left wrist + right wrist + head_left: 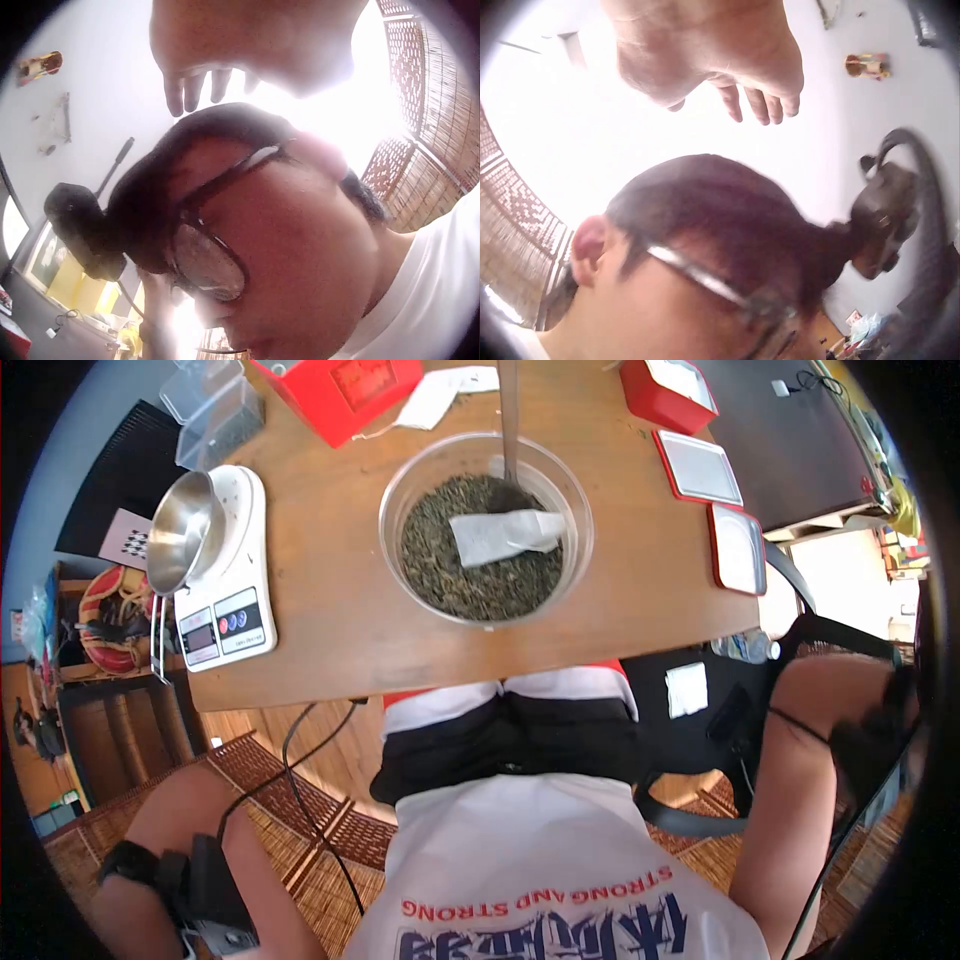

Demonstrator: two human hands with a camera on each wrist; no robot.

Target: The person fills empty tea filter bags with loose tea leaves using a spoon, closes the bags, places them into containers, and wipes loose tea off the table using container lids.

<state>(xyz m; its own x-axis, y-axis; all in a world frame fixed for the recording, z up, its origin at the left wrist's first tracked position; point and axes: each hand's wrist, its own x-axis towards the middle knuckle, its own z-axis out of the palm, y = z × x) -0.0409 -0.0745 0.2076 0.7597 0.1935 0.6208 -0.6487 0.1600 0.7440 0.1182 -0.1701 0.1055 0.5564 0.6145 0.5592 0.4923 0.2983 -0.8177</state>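
Note:
Both hands are raised beside the person's head, out of the head view. My left hand [255, 41] hovers over the crown in the left wrist view, fingers extended and holding nothing visible. In the right wrist view my right hand [712, 49] is above the hair with its fingers loosely extended and nothing in them. On the table, a clear round bowl [391, 540] contains dried leaves [440, 580]. A small white pouch [495, 538] lies on top of the leaves. Behind it a long-handled spoon [510, 420] leans on the bowl, its end among the leaves.
A white kitchen scale [250, 560] carries a metal pan [185, 530] at the table's left. Beyond stand a clear plastic box [225, 430], a red box [350, 395] and white pouches [440, 398]. A red tin [665, 405] and two red-rimmed lids [700, 465] are at right.

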